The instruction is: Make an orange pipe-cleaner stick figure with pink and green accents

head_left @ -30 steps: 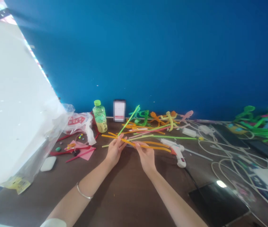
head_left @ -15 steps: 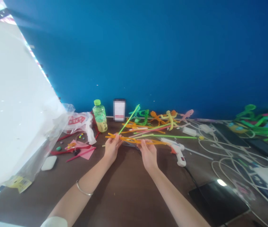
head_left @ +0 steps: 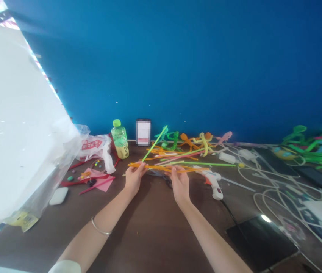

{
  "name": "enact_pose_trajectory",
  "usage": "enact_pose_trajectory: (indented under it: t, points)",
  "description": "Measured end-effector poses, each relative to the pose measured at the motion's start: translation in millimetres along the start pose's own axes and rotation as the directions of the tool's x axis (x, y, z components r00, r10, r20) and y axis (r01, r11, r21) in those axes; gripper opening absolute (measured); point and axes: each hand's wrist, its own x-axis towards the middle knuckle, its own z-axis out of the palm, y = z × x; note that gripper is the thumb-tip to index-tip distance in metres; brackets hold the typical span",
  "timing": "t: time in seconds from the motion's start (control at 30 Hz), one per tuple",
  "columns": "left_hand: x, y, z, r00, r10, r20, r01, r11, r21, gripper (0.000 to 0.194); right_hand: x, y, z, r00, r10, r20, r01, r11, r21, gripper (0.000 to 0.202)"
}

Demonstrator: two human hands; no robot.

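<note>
Blue wall backs a cluttered brown bench. Left hand and right hand, set apart, each pinch the orange pipe cleaners spanning between them. Those stems could snag the green pipe cleaner crossing beyond the left hand, or slide loose.

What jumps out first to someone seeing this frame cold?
The two hands at centre: the left hand and right hand hold a bunch of orange pipe cleaners stretched level between them above the brown table. Behind them, bright pipe-cleaner figures line the foot of the deep blue wall. A green-capped bottle stands to the left, a white glue gun lies to the right.
</note>
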Motion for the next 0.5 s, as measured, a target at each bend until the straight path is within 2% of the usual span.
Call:
enact_pose_trajectory:
  t: [0.13,0.3,0.5]
  points:
    - [-0.4,-1.9,0.3,0.998,0.058,-0.009,-0.058,0.997,0.047,0.027,-0.9,-3.5,0.0,0.999,-0.016,0.030,0.017,0.999,-0.044,0.025]
    - [-0.2,-5.5,-3.6,0.991,0.133,-0.025,-0.128,0.982,0.137,0.027,-2.1,-5.6,1.0,0.993,-0.086,0.079,0.095,0.988,-0.125,0.022]
    - [-7.7,-1.6,1.8,0.985,0.169,0.017,-0.169,0.960,0.224,0.024,-5.4,-2.9,2.8,0.974,-0.155,0.165,0.190,0.956,-0.224,0.015]
